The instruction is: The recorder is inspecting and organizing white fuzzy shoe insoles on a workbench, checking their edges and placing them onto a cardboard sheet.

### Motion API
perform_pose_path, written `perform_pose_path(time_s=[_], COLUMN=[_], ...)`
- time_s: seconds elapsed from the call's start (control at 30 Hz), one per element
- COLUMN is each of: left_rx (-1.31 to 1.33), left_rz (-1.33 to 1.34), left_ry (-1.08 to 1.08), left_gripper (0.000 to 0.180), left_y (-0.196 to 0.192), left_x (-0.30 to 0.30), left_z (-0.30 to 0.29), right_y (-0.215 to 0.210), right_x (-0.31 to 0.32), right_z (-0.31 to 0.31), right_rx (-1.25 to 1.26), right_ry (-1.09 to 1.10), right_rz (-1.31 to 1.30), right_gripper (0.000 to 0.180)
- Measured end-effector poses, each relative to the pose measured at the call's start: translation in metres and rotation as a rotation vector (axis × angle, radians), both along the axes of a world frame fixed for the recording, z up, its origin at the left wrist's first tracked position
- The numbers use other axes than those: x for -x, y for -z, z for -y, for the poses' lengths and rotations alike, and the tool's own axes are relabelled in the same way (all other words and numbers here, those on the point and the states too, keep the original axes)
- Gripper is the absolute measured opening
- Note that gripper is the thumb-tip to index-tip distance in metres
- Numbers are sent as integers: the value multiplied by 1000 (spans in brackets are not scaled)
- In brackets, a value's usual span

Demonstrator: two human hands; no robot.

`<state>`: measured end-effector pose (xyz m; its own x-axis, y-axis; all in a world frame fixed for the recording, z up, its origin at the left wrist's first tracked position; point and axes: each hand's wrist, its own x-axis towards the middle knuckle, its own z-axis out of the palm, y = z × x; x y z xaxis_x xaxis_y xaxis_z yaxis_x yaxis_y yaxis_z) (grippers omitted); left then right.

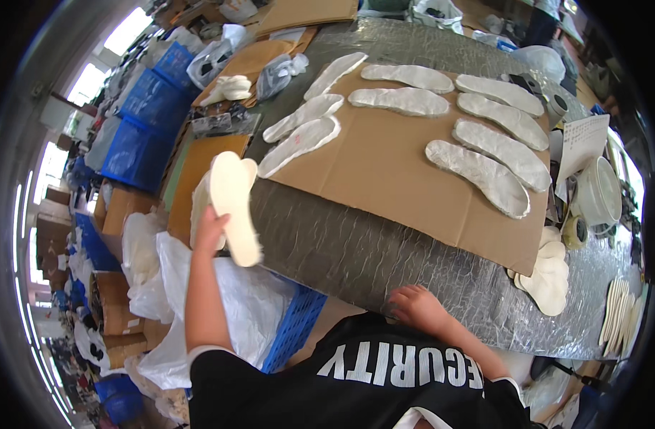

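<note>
My left hand [210, 230] grips a pair of cream shoe insoles [231, 196] over the table's left edge, the front one covering most of the other. Below and behind that hand, more cream insoles partly show. My right hand [417, 309] rests by the near edge of the dark, film-covered table [327, 243], holding nothing, its fingers loosely bent and apart. Beyond it lies a flat brown cardboard sheet [384, 179]. Several white fluffy insoles [477, 175] lie spread along its left, far and right sides, some overhanging the left edge.
To the right, a loose pile of cream insoles [545, 282] and a standing row of insoles [617, 314] sit on the table. A white bucket [600, 193] and a tape roll [574, 232] are behind them. Blue bins [141, 136] and a white plastic bag [220, 300] are at left.
</note>
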<state>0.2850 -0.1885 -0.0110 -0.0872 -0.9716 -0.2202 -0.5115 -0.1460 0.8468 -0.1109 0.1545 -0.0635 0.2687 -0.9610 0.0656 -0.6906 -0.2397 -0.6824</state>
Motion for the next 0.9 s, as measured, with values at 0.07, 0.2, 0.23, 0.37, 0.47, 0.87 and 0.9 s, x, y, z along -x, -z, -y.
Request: perform_pose_path(time_s=[0.07,0.2,0.23,0.37,0.47,0.87,0.9], left_rx=[100,784,705,587,175,-384,-474], left_rz=[526,688,555,84,-314,-352,-399], left_ry=[-75,39,137,677,553,527,508], left_gripper=[37,33,25,15,17,13,10], left_y=[-3,46,56,79,91,66,63], left_x=[-31,29,75,243,356,451,448], left_z=[35,57,52,12,-2,-11,-18], right_y=[3,2,3,-17,-22,-21,-14], right_x=[4,15,20,39,61,202,211], right_z=[-10,-22,-20,4,15,33,30], right_rx=[-148,-281,-196,151,381,120,75], right_ry=[6,251,366,687,909,1844,1793], right_rz=[-60,-41,32,61,-10,782,620], right_gripper=[23,19,17,13,9,41,32])
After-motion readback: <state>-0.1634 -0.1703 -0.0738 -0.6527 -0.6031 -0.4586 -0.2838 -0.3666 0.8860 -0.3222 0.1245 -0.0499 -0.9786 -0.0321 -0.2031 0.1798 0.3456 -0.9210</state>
